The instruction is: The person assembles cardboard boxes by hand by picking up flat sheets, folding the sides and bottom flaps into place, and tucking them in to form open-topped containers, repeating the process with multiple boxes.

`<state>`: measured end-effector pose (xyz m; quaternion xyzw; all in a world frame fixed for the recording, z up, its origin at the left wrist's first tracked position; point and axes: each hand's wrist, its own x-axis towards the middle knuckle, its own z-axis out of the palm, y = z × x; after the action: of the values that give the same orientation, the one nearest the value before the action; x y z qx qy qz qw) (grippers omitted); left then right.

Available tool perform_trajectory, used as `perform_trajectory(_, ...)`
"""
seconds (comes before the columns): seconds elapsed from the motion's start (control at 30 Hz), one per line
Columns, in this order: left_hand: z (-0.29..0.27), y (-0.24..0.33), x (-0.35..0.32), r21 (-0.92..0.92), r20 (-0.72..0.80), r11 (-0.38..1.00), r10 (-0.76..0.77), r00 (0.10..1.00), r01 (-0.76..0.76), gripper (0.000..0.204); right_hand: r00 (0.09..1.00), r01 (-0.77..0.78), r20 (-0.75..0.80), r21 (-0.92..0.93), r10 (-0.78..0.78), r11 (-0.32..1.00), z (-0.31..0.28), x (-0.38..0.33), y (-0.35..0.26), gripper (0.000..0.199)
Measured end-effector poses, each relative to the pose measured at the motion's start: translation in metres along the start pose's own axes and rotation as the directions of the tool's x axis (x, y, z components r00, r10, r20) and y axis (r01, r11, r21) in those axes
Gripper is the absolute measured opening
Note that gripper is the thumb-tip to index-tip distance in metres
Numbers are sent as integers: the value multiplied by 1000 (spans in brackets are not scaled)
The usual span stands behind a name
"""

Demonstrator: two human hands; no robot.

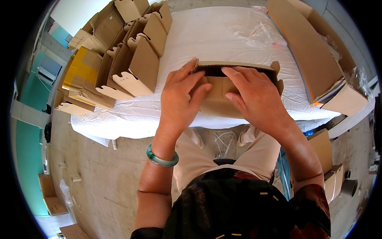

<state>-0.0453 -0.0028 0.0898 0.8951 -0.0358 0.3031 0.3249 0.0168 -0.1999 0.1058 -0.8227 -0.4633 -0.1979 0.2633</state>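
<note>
A brown cardboard box [217, 93] is at the near edge of the white-covered table, its dark opening facing up. My left hand [179, 99], with a green bangle [161, 159] on the wrist, grips the box's left end, fingers at the rim and thumb toward the near panel. Over the right part lies my right hand [258, 99]. Its fingertips reach over the near panel's top edge into the opening, and its thumb presses that panel from outside. Notched tabs stick up at the box's right end. The inside of the box is too dark to make out.
Several open cardboard boxes [141, 67] stand packed together at the table's left, one with yellow tape [81, 69]. A large carton [306, 51] stands at the right, holding clear plastic. Thin plastic bags [260, 36] lie on the white sheet [195, 32]. More cardboard [320, 147] is at lower right.
</note>
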Motion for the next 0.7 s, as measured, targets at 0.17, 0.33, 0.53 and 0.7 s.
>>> perform_trajectory(0.17,3,-2,-4,38,-60,998,46,997,-43,34,994,-83,72,59,79,995,13,7,-3,44)
perform_trajectory(0.33,9,-2,-9,34,-95,998,54,994,-51,38,990,-125,72,12,124,992,18,11,0,39)
perform_trajectory(0.53,9,-5,-8,52,-116,995,94,989,-88,37,996,-90,9,91,90,992,26,19,2,31)
perform_trajectory(0.7,10,-6,-7,11,-130,999,32,991,-31,35,989,-144,52,139,138,980,26,21,0,22)
